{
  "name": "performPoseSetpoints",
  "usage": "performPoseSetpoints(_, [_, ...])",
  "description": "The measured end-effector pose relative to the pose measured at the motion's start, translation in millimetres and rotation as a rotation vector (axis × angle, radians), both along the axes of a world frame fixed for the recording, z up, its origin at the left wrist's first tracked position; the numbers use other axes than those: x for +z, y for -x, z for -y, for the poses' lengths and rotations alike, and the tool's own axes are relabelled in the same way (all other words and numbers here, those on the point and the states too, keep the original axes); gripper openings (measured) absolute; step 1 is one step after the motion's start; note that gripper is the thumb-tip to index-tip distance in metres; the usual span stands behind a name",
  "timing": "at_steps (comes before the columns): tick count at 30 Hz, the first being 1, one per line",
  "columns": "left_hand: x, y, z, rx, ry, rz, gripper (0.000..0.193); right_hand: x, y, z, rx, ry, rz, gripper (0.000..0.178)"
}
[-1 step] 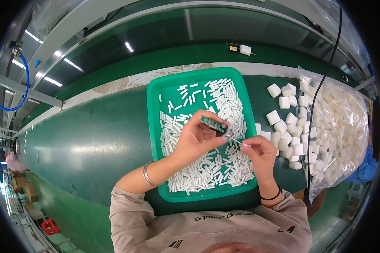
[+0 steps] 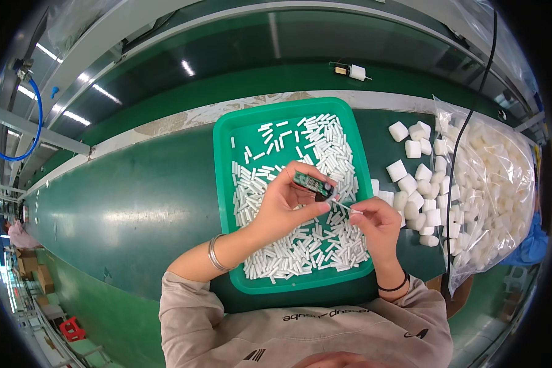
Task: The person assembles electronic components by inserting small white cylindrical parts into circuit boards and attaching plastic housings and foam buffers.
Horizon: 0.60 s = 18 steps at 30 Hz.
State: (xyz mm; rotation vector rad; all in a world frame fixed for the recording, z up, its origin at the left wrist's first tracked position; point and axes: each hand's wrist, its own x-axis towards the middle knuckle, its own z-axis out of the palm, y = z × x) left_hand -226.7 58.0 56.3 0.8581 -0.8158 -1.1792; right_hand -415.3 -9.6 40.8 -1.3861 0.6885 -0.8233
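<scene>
- Head view: the left hand point(image 2: 288, 205) is raised over a green tray point(image 2: 224, 184), fingers curled around a small green circuit board point(image 2: 311, 183) pinched between thumb and fingertips.
- The board is a narrow, dark green rectangle with tiny parts on its face and a darker end toward the right hand; it is tilted, its right end lower.
- The right hand point(image 2: 380, 224) pinches a thin white stick point(image 2: 345, 207) between thumb and forefinger; the stick's far tip reaches the dark end of the board. Whether it touches or enters the board is too small to tell.
- Both hands hover above the tray's right half, close together and joined only through the stick and board.
- The tray is shallow and rectangular with rounded corners, and it lies on a dark green belt point(image 2: 135, 202). It is strewn with many short white sticks point(image 2: 300, 251), thick along the right and lower parts, sparse at the upper left.
- A silver bangle point(image 2: 214, 253) circles the left wrist; a black band point(image 2: 392, 287) circles the right wrist.
- White foam cubes point(image 2: 411, 178) lie loose on the belt just right of the tray.
- A clear plastic bag point(image 2: 497, 190) packed with more such cubes lies farther right, with a black cable point(image 2: 466, 135) running across it.
- The person wears a beige sweatshirt point(image 2: 300, 331).
</scene>
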Motion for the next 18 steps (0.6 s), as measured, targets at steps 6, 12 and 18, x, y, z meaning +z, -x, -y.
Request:
performPoseSetpoints(6, [1.6, -0.8, -2.8, 0.029, 0.064, -0.005, 0.039, 1.5, -0.8, -0.4, 0.003, 0.002, -0.032, 0.014])
performPoseSetpoints(12, [3.9, 0.3, -2.7, -0.025, 0.026, 0.059, 0.038, -1.2, 0.5, 0.4, 0.0, -0.001, -0.039, 0.014])
performPoseSetpoints(18, [-0.3, -1.0, -3.4, -0.058, 0.049, 0.088, 0.035, 1.8, -0.5, -0.7, -0.012, 0.002, -0.083, 0.013])
